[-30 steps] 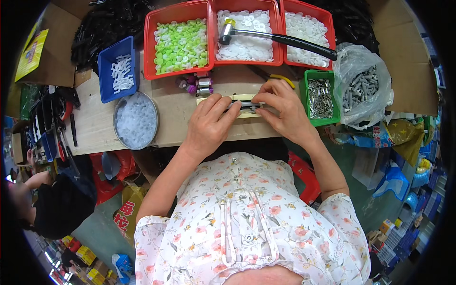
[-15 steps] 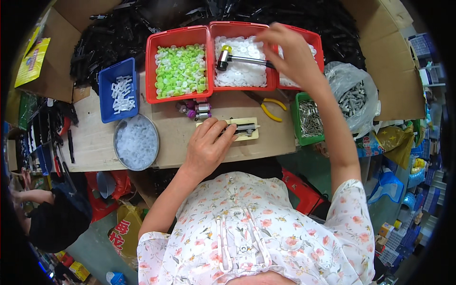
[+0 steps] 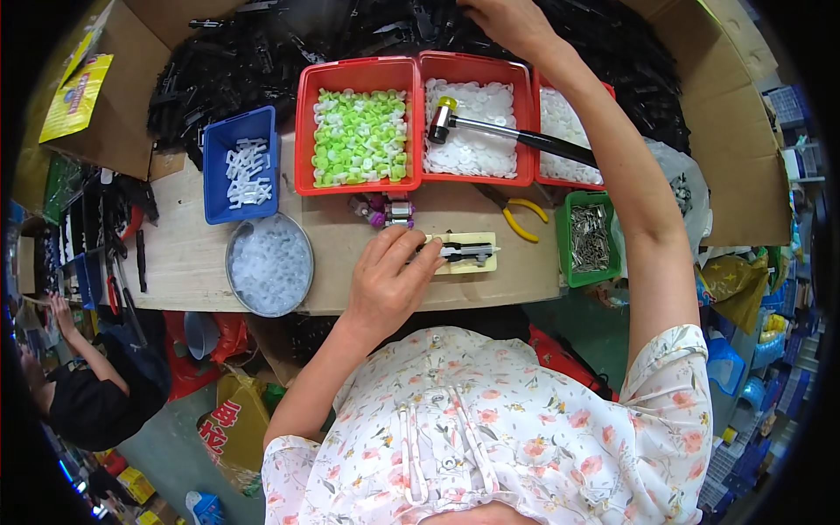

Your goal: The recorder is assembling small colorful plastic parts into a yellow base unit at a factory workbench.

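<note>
On the near middle of the table, a cream block-shaped holder (image 3: 477, 265) carries a black plastic part (image 3: 455, 253) with a grey metal piece (image 3: 477, 251) on it. My left hand (image 3: 389, 284) pinches the part's left end, fingertips closed over it. Far away at the top edge, my right hand (image 3: 512, 24) reaches into a heap of black plastic parts (image 3: 385, 26); its fingertips are partly cut off by the frame. A small hammer (image 3: 490, 129) with a yellow-and-black head and black handle lies across the red bins, away from both hands.
Red bins hold green-and-white pieces (image 3: 359, 136) and white discs (image 3: 477, 157). Nearby are a blue bin (image 3: 217, 171), a round tin (image 3: 269, 267), yellow-handled pliers (image 3: 523, 219), a green bin of metal pins (image 3: 589, 236) and a plastic bag (image 3: 696, 197). A co-worker (image 3: 96, 394) is at lower left.
My right hand has moved from above the white-disc bins up and away to the black heap. My left hand stays on the part in the holder. The co-worker's arm has risen.
</note>
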`<action>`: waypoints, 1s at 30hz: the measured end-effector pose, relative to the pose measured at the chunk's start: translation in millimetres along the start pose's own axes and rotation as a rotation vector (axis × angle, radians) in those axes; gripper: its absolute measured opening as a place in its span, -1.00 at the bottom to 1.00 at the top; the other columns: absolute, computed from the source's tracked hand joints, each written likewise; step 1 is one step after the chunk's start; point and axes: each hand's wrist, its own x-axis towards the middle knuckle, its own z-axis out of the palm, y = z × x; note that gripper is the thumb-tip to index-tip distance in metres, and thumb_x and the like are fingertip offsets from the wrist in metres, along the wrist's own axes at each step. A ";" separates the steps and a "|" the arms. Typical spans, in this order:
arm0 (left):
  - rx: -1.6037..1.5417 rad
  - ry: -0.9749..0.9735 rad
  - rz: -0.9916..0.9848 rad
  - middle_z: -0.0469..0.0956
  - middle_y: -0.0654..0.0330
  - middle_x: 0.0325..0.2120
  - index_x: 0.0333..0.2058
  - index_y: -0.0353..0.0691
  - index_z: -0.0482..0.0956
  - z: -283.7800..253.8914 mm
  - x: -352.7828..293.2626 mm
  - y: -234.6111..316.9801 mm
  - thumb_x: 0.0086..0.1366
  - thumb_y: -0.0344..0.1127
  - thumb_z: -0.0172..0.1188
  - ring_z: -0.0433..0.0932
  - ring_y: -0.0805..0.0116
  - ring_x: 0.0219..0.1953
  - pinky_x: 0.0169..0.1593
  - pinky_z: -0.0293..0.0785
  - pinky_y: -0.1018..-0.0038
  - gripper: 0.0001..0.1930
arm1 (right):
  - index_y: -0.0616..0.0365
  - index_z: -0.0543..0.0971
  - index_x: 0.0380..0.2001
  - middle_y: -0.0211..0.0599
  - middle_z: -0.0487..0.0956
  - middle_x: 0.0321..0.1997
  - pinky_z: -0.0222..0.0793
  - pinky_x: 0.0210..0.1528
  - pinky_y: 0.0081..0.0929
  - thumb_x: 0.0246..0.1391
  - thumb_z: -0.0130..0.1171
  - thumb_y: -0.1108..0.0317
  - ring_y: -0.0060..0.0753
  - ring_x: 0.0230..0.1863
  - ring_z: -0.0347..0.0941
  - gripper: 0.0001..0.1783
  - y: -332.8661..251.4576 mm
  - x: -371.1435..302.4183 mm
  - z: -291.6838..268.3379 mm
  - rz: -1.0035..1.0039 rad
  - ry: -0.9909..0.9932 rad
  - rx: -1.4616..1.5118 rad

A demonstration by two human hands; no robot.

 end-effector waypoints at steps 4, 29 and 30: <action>-0.071 0.058 -0.074 0.56 0.07 -0.31 -0.22 -0.33 0.66 -5.0 11.1 1.2 0.01 -0.53 0.42 0.53 0.06 -0.22 -0.15 0.50 0.26 -0.70 | 0.26 0.63 -0.30 -0.09 0.62 -0.31 0.47 -0.28 -0.25 0.09 0.28 0.36 -0.21 -0.33 0.59 -0.83 -40.6 2.8 -71.8 0.409 0.052 0.412; -1.052 0.059 -0.925 0.63 0.24 -0.36 -0.04 -0.35 0.63 -34.3 11.6 0.9 0.33 -0.35 0.29 0.54 0.63 -0.42 -0.40 0.39 0.70 -0.73 | 0.22 0.63 -0.17 -0.18 0.55 -0.18 0.40 -0.16 -0.31 -0.16 0.46 0.38 -0.16 -0.16 0.49 -0.59 -217.2 -130.6 -134.3 0.316 -0.188 0.533; -0.972 0.138 -0.875 0.62 0.25 -0.31 -0.03 -0.34 0.62 -35.0 11.7 2.1 0.31 -0.38 0.31 0.52 0.65 -0.38 -0.37 0.40 0.71 -0.71 | 0.22 0.63 -0.19 -0.19 0.55 -0.20 0.38 -0.18 -0.31 -0.15 0.45 0.36 -0.17 -0.18 0.48 -0.61 -218.9 -136.2 -130.6 0.367 -0.191 0.581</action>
